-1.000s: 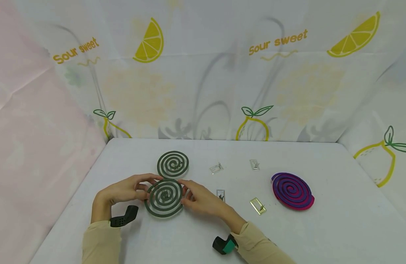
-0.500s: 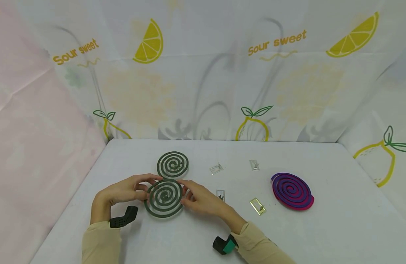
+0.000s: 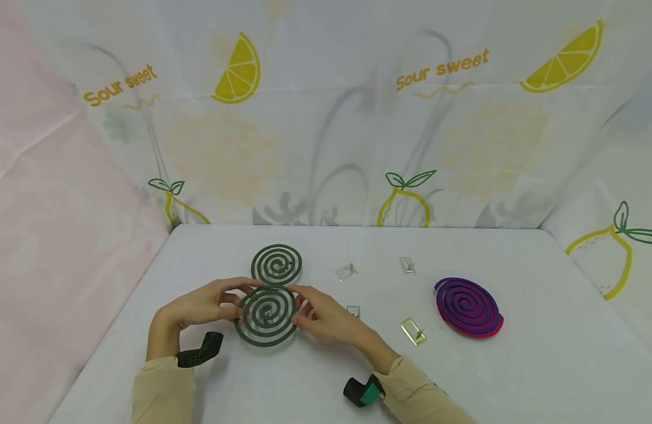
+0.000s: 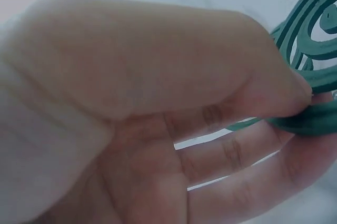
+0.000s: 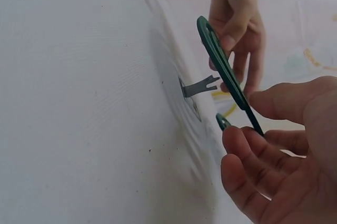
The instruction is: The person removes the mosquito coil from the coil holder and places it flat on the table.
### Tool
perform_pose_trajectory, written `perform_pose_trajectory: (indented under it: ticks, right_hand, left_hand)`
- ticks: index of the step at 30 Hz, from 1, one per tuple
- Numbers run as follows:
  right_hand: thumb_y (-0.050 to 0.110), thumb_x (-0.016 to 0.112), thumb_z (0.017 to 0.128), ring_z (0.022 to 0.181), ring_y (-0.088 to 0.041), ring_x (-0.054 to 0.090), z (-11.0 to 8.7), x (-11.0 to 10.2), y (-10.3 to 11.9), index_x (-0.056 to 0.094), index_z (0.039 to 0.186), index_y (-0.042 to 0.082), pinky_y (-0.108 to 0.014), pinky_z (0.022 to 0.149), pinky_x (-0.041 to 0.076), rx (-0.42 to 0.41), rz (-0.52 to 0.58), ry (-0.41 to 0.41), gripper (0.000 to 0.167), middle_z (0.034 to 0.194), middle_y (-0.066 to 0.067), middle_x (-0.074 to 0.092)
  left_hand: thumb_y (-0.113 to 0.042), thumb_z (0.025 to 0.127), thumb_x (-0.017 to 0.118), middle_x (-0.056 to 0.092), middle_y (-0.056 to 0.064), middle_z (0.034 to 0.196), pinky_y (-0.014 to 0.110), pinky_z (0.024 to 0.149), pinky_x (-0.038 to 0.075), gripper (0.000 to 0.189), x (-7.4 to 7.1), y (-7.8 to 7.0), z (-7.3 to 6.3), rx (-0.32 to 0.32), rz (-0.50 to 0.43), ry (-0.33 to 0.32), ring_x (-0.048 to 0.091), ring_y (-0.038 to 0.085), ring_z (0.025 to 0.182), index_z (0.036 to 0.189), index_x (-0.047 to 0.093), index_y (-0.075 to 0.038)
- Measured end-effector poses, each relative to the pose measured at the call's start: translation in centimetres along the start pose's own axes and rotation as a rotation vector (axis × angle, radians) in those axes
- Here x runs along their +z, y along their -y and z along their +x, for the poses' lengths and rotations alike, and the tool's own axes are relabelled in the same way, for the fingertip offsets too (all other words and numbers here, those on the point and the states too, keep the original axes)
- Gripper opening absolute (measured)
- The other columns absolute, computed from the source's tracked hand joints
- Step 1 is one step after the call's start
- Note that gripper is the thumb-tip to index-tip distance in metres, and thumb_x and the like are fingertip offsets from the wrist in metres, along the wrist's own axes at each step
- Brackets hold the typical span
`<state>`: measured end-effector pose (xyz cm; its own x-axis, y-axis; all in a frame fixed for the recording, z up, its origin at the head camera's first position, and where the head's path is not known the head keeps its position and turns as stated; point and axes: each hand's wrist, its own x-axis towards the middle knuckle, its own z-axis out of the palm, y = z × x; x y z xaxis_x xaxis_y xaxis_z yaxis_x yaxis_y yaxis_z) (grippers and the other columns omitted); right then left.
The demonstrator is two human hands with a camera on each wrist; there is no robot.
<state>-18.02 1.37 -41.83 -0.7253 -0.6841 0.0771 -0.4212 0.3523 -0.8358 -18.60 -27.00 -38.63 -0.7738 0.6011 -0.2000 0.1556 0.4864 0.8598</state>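
Left hand (image 3: 205,303): pinches the left edge of the near green coil (image 3: 267,314) with thumb and fingers. Right hand (image 3: 328,318): pinches the coil's right edge. The coil is left of centre, held clear of the tabletop (image 3: 516,377), as the right wrist view shows. A gold stand (image 3: 413,332) is right of the right hand; a purple-and-red coil (image 3: 467,304), farther right. Just beyond the right hand, a near silver stand (image 3: 353,310) is partly hidden. Farther back are a left silver stand (image 3: 346,271), a right silver stand (image 3: 407,265) and the far green coil (image 3: 277,265). Printed cloth (image 3: 326,129) hangs beyond.
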Motion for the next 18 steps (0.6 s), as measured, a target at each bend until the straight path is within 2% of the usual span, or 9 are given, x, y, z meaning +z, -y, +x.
perform_pose_trajectory:
  ticks: [5,11,18]
  right_hand:
    - [0.015,0.060,0.093,0.086,-0.006,0.055,-0.2,-0.5,0.2,0.036,0.143,0.007,-0.017,0.075,0.049,0.011,0.007,-0.012,0.056,0.104,-0.005,0.057]
    - [0.018,0.061,0.092,0.088,-0.010,0.056,-0.3,-1.0,0.2,0.037,0.142,0.005,-0.017,0.074,0.049,0.017,-0.003,-0.040,0.057,0.102,-0.003,0.056]
    - [0.022,0.065,0.089,0.085,-0.008,0.056,-0.4,-1.7,-0.2,0.042,0.139,0.008,-0.019,0.071,0.049,0.046,-0.011,-0.098,0.056,0.099,-0.002,0.055]
  left_hand:
    - [-0.005,0.088,0.060,0.049,0.021,0.130,0.028,0.076,0.054,0.055,0.1,0.1,0.4,0.026,0.021,-0.022,0.064,0.017,0.101,0.140,0.043,-0.011]
    - [-0.007,0.090,0.059,0.050,0.025,0.129,0.030,0.076,0.056,0.051,0.3,-0.1,1.2,0.069,0.018,-0.029,0.065,0.014,0.096,0.139,0.043,-0.005]
    - [-0.005,0.091,0.055,0.051,0.021,0.128,0.031,0.075,0.056,0.050,1.0,-0.6,2.2,0.059,0.015,-0.044,0.064,0.020,0.099,0.139,0.044,-0.006]
